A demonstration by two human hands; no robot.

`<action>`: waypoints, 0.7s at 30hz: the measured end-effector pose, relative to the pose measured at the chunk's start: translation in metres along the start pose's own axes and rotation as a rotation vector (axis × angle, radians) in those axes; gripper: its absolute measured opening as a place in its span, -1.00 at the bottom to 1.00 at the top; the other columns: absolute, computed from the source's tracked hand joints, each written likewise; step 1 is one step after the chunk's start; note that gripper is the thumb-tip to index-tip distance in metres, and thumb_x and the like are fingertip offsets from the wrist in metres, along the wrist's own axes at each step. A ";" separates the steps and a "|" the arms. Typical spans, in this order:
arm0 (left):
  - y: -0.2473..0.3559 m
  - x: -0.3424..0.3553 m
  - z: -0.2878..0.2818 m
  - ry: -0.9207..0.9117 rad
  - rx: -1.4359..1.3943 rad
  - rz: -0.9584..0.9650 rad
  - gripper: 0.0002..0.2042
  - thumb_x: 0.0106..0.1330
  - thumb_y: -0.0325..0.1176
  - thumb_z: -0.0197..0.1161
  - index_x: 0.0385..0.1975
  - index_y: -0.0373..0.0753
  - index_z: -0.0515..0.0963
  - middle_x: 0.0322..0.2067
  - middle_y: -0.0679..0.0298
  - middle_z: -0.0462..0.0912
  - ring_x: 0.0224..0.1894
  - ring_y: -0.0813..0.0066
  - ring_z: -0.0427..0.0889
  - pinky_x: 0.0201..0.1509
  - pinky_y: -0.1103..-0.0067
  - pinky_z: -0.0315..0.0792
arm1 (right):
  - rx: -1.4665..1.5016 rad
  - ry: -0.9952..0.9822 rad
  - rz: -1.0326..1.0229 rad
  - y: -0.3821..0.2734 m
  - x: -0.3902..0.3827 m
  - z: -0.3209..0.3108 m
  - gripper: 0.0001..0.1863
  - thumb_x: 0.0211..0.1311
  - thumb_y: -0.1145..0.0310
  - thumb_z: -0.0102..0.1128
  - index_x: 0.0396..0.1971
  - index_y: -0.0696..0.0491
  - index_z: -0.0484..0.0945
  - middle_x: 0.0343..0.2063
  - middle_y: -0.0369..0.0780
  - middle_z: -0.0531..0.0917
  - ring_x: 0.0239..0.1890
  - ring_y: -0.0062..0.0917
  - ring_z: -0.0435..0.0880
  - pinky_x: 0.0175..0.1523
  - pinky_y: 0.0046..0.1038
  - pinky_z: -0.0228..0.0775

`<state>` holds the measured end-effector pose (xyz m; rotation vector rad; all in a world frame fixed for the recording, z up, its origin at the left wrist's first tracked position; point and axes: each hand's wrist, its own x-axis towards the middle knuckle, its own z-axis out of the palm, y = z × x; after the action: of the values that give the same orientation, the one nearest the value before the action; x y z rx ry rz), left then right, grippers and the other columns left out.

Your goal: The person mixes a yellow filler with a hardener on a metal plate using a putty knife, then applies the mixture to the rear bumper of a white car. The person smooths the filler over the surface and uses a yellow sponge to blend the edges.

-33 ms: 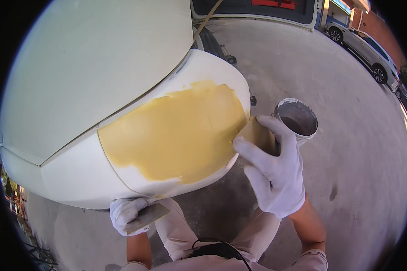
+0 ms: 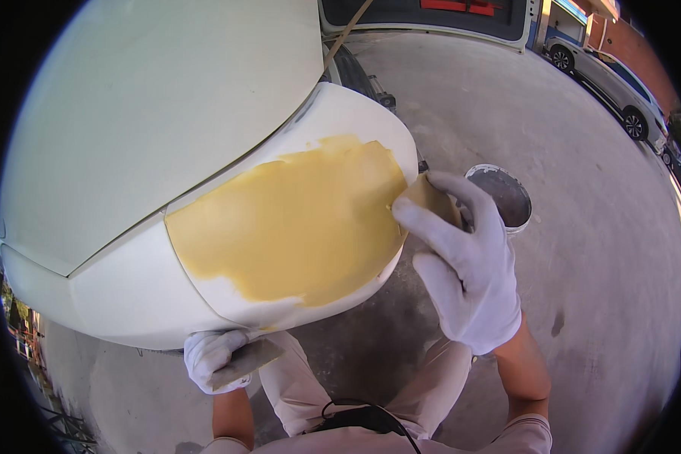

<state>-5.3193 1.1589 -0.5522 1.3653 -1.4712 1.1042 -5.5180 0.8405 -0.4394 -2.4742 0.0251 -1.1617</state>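
A broad coat of yellow body filler (image 2: 287, 219) covers much of a white, curved car panel (image 2: 121, 284). My right hand (image 2: 465, 261), in a white glove, pinches a flat tan filler spreader (image 2: 433, 200) between thumb and fingers. The spreader's edge meets the right end of the filler, near the panel's outer edge. Low on the left, my gloved left hand (image 2: 216, 362) is closed on a flat greyish putty plate (image 2: 248, 362), just below the panel's lower edge. Its fingers are partly hidden beneath the plate.
A bucket (image 2: 507, 198) with grey insides stands on the concrete floor just beyond my right hand. Behind the panel are an open vehicle door (image 2: 431, 23) and a thin wooden stick (image 2: 346, 34). A silver car (image 2: 605, 79) is parked far right.
My right hand has moved the spreader a short way up along the filler's right end. The left hand and its plate stay in nearly the same place.
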 end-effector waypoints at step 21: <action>-0.001 0.000 0.004 0.033 0.079 0.047 -0.79 0.64 -0.24 0.05 -0.05 -0.28 0.39 -0.60 0.12 0.71 -0.71 0.36 0.56 -0.55 0.48 0.41 | -0.285 0.162 -0.207 -0.011 -0.030 0.058 -0.47 0.19 0.38 0.28 0.15 -0.44 0.74 0.21 -0.10 0.42 0.23 -0.06 0.49 0.15 -0.14 0.44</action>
<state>-5.3184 1.1547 -0.5535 1.3663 -1.4567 1.2207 -5.4957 0.8763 -0.4909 -2.6696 -0.0216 -1.5399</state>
